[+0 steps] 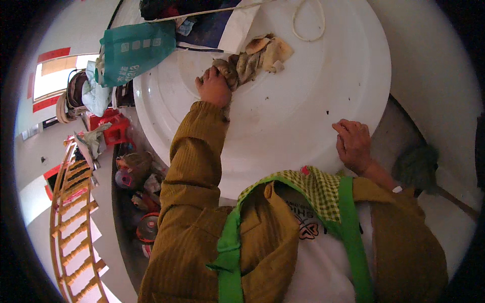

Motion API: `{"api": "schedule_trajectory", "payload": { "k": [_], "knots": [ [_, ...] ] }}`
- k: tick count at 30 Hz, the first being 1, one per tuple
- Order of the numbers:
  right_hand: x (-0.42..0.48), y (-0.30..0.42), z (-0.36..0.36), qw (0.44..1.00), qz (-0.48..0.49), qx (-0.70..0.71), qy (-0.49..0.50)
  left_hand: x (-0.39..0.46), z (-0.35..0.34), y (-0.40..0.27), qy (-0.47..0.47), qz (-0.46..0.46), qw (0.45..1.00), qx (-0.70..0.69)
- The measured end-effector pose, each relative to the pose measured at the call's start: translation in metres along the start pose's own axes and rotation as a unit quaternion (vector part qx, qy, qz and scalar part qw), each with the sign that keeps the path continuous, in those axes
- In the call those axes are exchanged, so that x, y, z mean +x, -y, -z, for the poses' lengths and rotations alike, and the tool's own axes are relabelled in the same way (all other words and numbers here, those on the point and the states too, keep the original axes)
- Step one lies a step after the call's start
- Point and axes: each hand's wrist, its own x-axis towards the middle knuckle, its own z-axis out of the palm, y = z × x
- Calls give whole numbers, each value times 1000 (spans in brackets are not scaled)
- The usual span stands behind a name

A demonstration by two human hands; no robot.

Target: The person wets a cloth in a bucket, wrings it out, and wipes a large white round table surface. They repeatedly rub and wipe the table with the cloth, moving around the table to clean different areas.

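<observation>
My left hand (215, 89) reaches across a round white tabletop (280, 121) and rests on the left end of a crumpled grey-brown cloth (248, 66). Its fingers curl over the fabric; whether they grip it cannot be seen. Pale tan fabric pieces (278, 53) lie at the cloth's right end. Near the right edge of the tabletop, my right hand (353, 144) hovers or rests with bent fingers, holding nothing visible. A small dark speck (327, 112) lies just beyond it. At the far side is a loop of pale cord (324, 22).
A teal bag (138, 49) with writing hangs over the tabletop's far left edge, beside dark and white fabric. Red plastic stools (116, 128) and assorted items stand lower left, near a wooden railing (72, 227). A green mop-like head (416, 166) with a handle is at right.
</observation>
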Motion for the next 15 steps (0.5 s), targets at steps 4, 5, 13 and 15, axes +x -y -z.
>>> {"api": "schedule_trajectory", "payload": {
  "k": [4, 5, 13, 15],
  "knots": [
    [1, -1, 0, 1000, 5, 3, -8, 2, -1, -1, 4, 19, 1000, 20],
    [1, -2, 0, 1000, 7, 9, -6, 3, 0, -2, 13, 24, 999, 38],
    [1, -4, -2, 1000, -7, 27, -1, 48, -30, 10, 37, 125, 990, 52],
    [2, -4, -1, 999, -1, 37, 1, 68, -41, 43, -15, 89, 995, 49]
  ]
}}
